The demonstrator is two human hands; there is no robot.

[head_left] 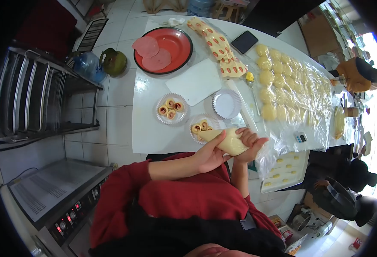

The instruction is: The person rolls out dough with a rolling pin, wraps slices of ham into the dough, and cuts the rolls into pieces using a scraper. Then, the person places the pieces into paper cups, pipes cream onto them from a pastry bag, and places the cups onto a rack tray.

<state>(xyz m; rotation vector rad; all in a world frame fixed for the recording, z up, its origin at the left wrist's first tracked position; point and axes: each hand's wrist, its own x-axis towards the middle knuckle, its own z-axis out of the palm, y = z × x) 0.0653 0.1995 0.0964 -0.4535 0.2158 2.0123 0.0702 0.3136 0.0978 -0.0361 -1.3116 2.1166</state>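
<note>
A plastic piping bag [232, 144] full of pale yellow filling is between my hands, tilted with its narrow end to the left. My right hand [251, 144] is closed around its gathered upper end, and loose clear plastic trails below. My left hand [210, 155] supports the bag from beneath, thumb and fingers curled against it. The bag's tip is over a white fluted paper cup [192, 138] holding small rolled pieces of dough, partly covered by the bag. Left of it, another paper cup [159, 115] holds several rolls with pink filling.
Stacked paper cups [227, 105] stand beside a white cutting board [197, 81]. Behind are a red plate [180, 45] with pink ham slices, a patterned packet [218, 45] and a phone [244, 42]. Plastic-covered dough balls [278, 81] lie right, near a small timer [300, 137]. People are further right.
</note>
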